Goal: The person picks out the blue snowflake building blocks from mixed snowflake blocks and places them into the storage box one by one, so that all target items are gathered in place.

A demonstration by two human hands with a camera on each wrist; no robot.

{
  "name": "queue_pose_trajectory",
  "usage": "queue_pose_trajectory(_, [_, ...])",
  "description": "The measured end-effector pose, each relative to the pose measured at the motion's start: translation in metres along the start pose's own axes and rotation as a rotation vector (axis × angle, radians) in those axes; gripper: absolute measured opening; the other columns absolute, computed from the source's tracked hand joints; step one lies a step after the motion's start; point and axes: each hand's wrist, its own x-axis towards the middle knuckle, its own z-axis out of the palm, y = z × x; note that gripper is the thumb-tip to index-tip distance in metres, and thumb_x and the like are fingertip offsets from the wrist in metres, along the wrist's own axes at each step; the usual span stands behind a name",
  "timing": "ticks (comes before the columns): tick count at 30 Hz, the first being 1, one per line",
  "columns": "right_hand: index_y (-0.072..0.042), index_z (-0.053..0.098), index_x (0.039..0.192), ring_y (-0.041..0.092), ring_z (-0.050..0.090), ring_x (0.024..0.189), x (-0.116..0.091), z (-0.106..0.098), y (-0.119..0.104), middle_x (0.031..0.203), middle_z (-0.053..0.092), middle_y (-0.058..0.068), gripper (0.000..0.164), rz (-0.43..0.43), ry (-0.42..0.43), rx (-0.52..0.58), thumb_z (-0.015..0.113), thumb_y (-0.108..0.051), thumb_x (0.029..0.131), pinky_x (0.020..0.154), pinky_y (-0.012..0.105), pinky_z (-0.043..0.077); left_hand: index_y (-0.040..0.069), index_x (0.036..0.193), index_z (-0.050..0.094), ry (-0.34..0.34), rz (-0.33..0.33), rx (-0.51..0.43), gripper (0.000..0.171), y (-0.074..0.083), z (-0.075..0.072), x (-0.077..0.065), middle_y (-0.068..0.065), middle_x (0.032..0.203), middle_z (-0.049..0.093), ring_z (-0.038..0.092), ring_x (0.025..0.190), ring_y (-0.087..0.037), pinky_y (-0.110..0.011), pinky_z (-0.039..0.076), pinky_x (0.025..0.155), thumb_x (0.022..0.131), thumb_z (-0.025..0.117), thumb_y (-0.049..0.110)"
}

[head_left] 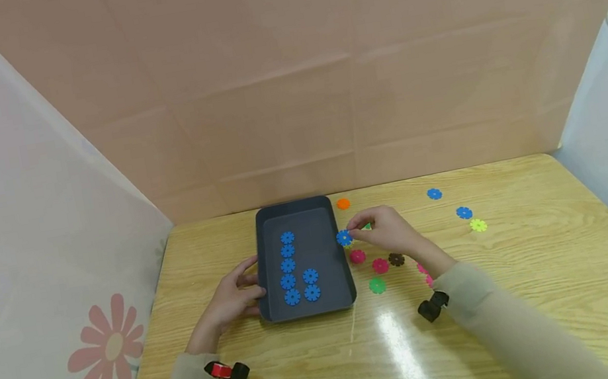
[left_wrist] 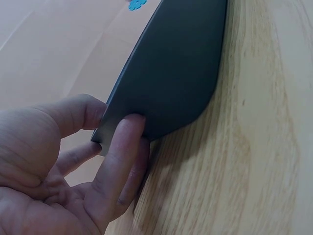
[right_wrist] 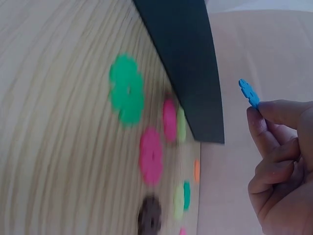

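A dark grey tray (head_left: 335, 305) lies on the table with several blue snowflake discs (head_left: 288, 265) inside: a long column at its left and two side by side with the lower end. My left hand (head_left: 232, 299) grips the tray's left rim, thumb over the edge and fingers against the outer wall (left_wrist: 166, 73) in the left wrist view. Between thumb and index finger, my right hand (head_left: 386, 229) pinches another blue snowflake disc (right_wrist: 248, 93), raised beside the tray's right rim. The other fingers of that hand are curled.
Right of the tray lie loose discs: orange (head_left: 343, 203), green (head_left: 377, 285), pink (head_left: 380, 266) and brown (head_left: 397, 259). Farther right are two blue discs (head_left: 434, 194) and a yellow one (head_left: 478, 225). A cloth-like backdrop (head_left: 268, 121) stands behind the table.
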Motion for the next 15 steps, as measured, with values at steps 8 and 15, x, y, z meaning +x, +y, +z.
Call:
queue_pose_trajectory(8, [-0.018,0.080,0.101,0.020,0.055,0.078,0.022,0.031,-0.017,0.096,0.072,-0.004,0.008,-0.037,-0.073,-0.012,0.075,-0.022,0.097,0.066,0.034,0.048,0.015,0.163,0.034,0.001,0.000,0.012,0.076,-0.001,0.000,0.000,-0.029,0.137,0.051,0.069,0.099,-0.030,-0.045,0.063,0.070,0.096,0.065,0.002])
queue_pose_trajectory(15, [-0.015,0.081,0.098,0.014,0.064,0.079,0.038,0.052,-0.030,0.090,0.073,-0.007,0.005,-0.047,-0.124,-0.100,0.078,-0.019,0.095,0.072,0.031,0.056,0.015,0.164,0.033,-0.009,0.004,0.003,0.077,0.001,-0.001,0.002,-0.029,0.138,0.051,0.068,0.100,-0.031,-0.045,0.063,0.070,0.096,0.066,0.003])
